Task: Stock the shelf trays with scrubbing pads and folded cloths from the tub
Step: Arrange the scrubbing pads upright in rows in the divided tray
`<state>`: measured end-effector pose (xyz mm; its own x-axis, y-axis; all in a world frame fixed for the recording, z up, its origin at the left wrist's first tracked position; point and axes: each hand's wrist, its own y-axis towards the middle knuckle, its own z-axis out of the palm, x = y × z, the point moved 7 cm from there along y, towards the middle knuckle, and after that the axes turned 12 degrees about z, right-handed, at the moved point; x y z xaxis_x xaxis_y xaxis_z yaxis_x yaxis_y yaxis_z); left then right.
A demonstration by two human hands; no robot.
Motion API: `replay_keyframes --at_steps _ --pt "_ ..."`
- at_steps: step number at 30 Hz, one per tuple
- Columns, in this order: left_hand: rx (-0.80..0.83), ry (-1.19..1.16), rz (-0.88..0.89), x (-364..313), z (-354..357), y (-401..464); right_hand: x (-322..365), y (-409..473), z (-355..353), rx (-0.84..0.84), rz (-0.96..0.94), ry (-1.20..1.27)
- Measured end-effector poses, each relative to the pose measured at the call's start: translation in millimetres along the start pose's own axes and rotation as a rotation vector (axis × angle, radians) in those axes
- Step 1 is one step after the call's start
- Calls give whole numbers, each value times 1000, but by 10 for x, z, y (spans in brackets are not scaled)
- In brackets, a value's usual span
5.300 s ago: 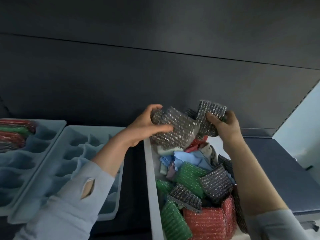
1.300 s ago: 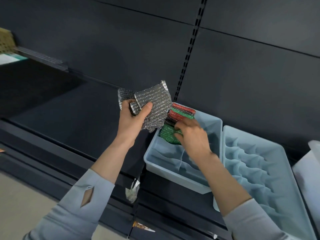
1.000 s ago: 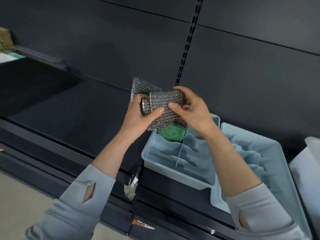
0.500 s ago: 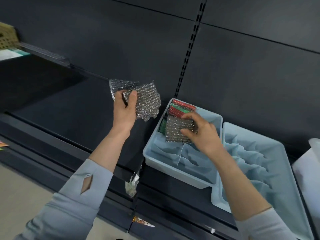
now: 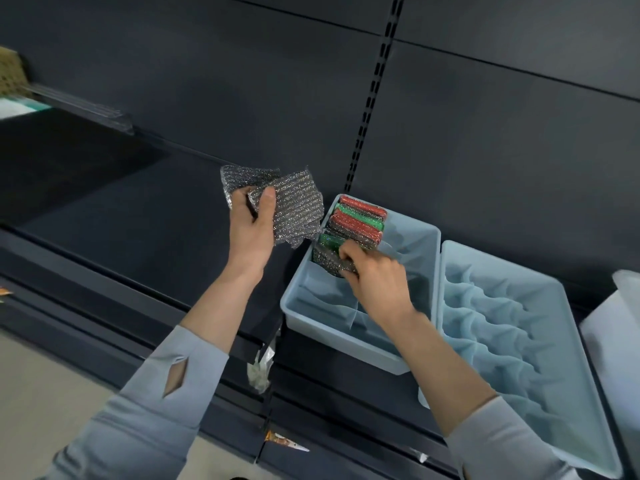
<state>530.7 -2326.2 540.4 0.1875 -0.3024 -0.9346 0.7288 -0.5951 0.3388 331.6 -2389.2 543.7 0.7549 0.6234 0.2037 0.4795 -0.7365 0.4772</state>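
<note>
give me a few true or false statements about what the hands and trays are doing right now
1. The left hand grips silver scrubbing pads. True.
2. The right hand is inside the right tray. False: it presses a silver pad into the left tray.
3. Red and green pads stand at the left tray's far end. True.
4. The right tray is full of pads. False: no pads show in its slots.
</note>
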Motion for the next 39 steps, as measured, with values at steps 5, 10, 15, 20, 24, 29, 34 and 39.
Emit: replay_keyframes --at_steps 5,10,15,20,24,29,34,39 --pt "-3 -22 21 -36 11 0 32 33 -80 -70 -52 -41" --pt "11 -13 19 -35 41 5 -23 87 215 89 -39 -144" --pt "29 -29 33 -49 69 -29 -52 77 143 84 -41 -90" --pt "96 7 66 -136 126 -51 -112 227 -310 -71 172 496" --pt "222 66 123 -230 251 -74 86 479 -392 158 57 635" --pt "299 100 132 -293 345 -82 27 649 -323 283 152 717" --pt "366 40 75 -166 353 -106 -207 639 -273 192 349 888" --pt "149 72 54 -141 188 -48 -416 386 -177 211 573 1023"
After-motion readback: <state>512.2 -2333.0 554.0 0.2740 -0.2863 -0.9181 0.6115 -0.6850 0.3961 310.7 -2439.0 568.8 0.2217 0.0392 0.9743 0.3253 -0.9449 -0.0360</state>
